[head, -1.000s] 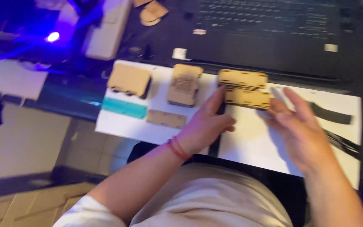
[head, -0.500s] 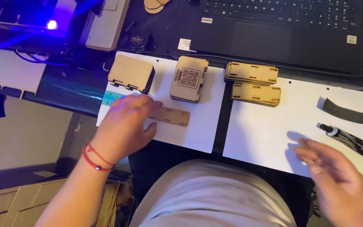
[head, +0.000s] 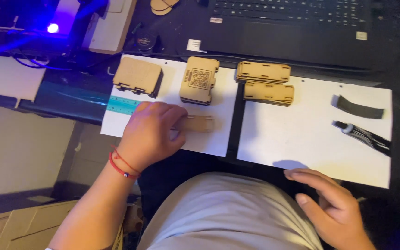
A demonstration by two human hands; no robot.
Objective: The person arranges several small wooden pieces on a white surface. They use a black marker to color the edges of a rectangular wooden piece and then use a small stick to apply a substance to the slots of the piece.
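Your right hand [head: 334,208] hangs loose and open off the near edge of the right paper sheet [head: 297,139], holding nothing. Your left hand [head: 151,132] lies curled over a flat plywood strip [head: 199,123] near the left sheet's near edge; grip's hard to tell. Further back sit two laser-cut plywood boxes [head: 137,76], closed, contents hidden, plus stacked wooden panels [head: 265,81].

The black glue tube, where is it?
In the head view the black glue tube lies on the right white sheet, just below the dark curved strip, well above the right hand.
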